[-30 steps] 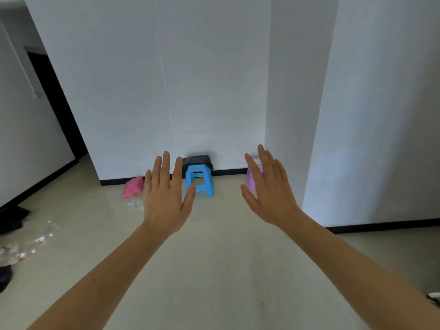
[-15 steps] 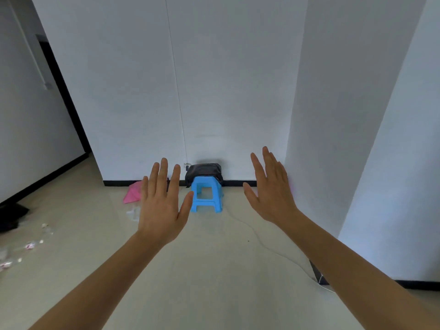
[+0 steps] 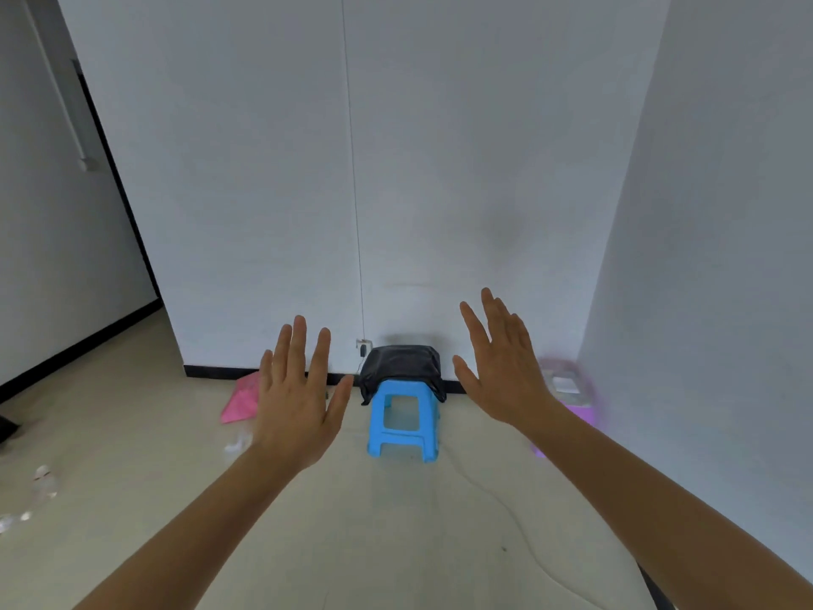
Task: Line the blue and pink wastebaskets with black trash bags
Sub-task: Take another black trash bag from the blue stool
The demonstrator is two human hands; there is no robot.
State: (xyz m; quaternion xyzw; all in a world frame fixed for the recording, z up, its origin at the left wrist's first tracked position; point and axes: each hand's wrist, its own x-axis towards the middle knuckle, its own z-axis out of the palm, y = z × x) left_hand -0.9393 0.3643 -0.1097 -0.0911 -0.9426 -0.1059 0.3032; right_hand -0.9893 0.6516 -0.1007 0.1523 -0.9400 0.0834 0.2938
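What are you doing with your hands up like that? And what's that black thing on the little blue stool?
Nothing is being held yet. The left hand and right hand are both open, fingers spread, raised toward the wall. Ahead, black trash bags sit draped over a blue stool by the wall. A pink wastebasket stands to the right, blurred, with no bag visible in it. Something pink lies on the floor to the left.

stool (image 3: 404, 419): set on floor (image 3: 396, 543), before wall (image 3: 264, 191)
bag (image 3: 401, 365): draped on stool top
wastebasket (image 3: 567, 402): right of stool, partly hidden behind right forearm
flat packet (image 3: 241, 398): left of stool, by wall
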